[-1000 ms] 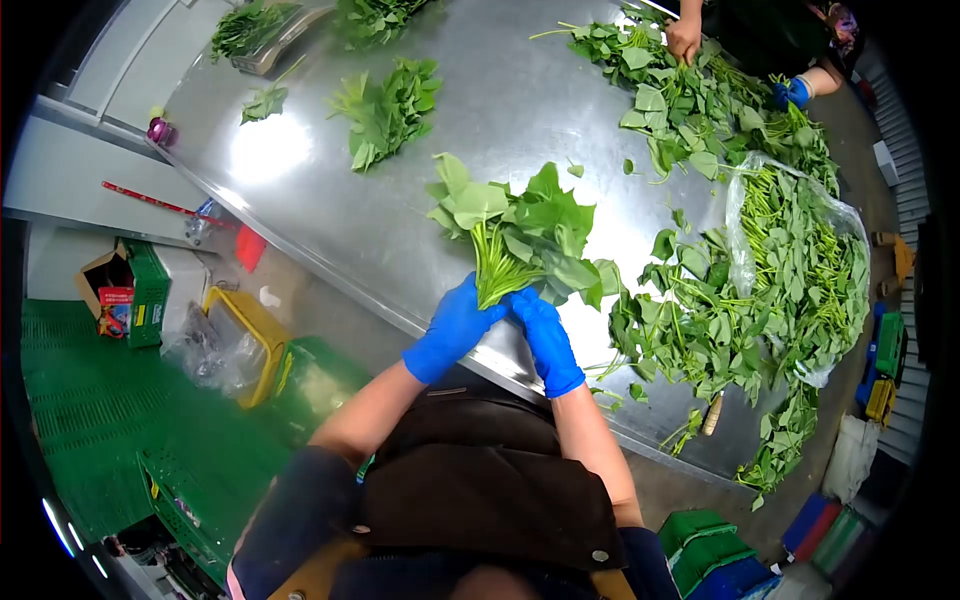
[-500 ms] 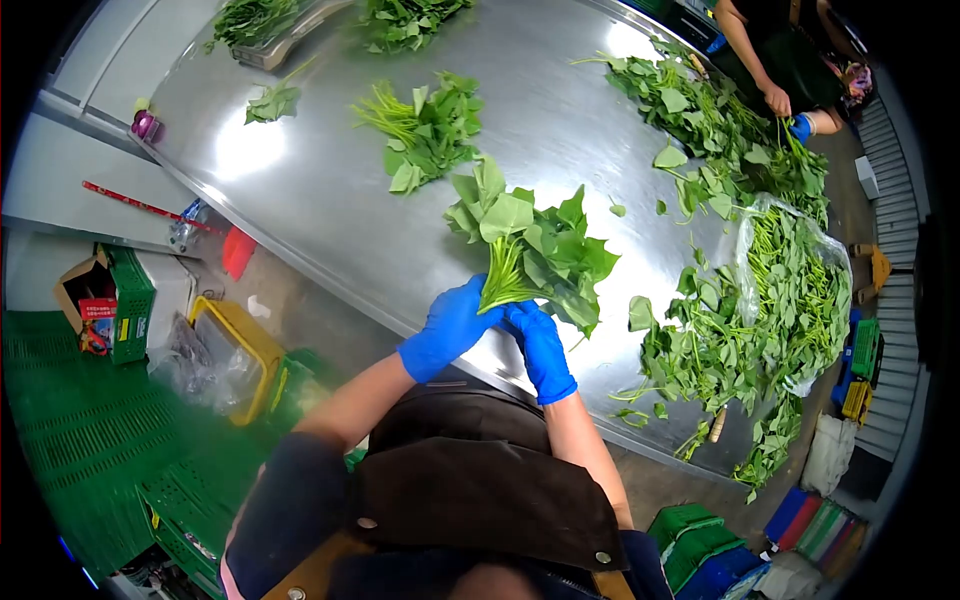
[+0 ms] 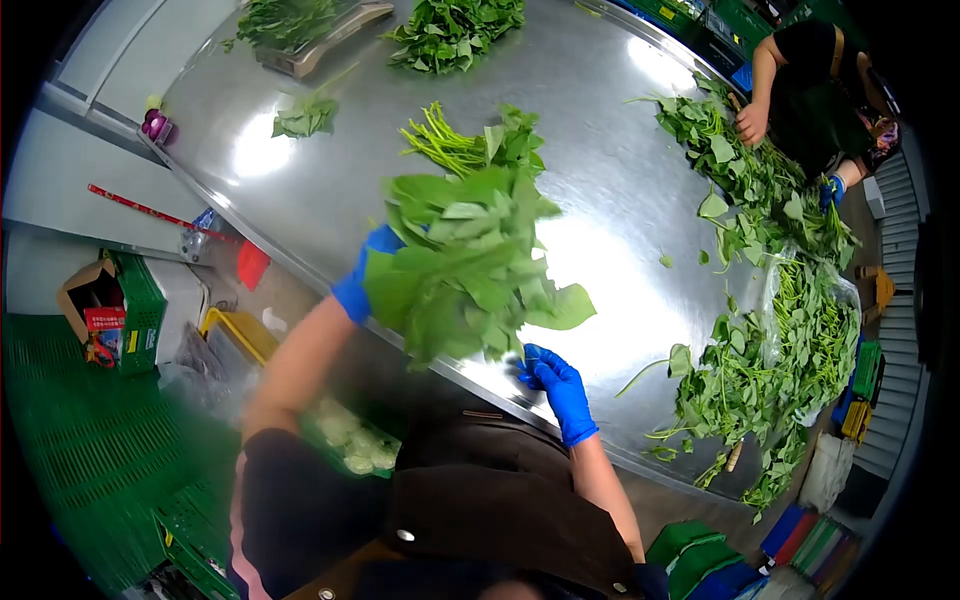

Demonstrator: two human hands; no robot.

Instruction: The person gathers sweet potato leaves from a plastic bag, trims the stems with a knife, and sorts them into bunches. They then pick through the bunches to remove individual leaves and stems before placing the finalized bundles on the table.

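Lifting is the word for the head view now: the left hand (image 3: 358, 283), in a blue glove, is closed on the bunch of greens (image 3: 465, 255) and carries it in the air over the near edge of the tabletop (image 3: 600, 200), leaves blurred and spread towards the camera, so the fingers themselves are mostly hidden behind them. A moment ago both hands were pressed together round the stems of this bunch, low on the near edge; since then the right hand (image 3: 556, 387) has let go and sits alone at that edge, fingers loosely bent, and I cannot tell whether it has anything in it. From that I judge the gathering of this bunch is over and it is a finished handful on the move, up and to the left. Just beyond it a smaller bundle (image 3: 470, 145) lies flat on the tabletop with its pale stems pointing left, and a few leaves (image 3: 305, 118) lie further left. At the far edge are a tray (image 3: 340, 25) heaped with greens and another pile (image 3: 455, 30). To the right a loose heap of leaves (image 3: 745, 375) spills from a clear bag (image 3: 815, 320). A co-worker's hand (image 3: 750, 122) picks through greens at the far right. Below the tabletop on the left stand a yellow crate (image 3: 235, 335) and a green crate (image 3: 135, 300).
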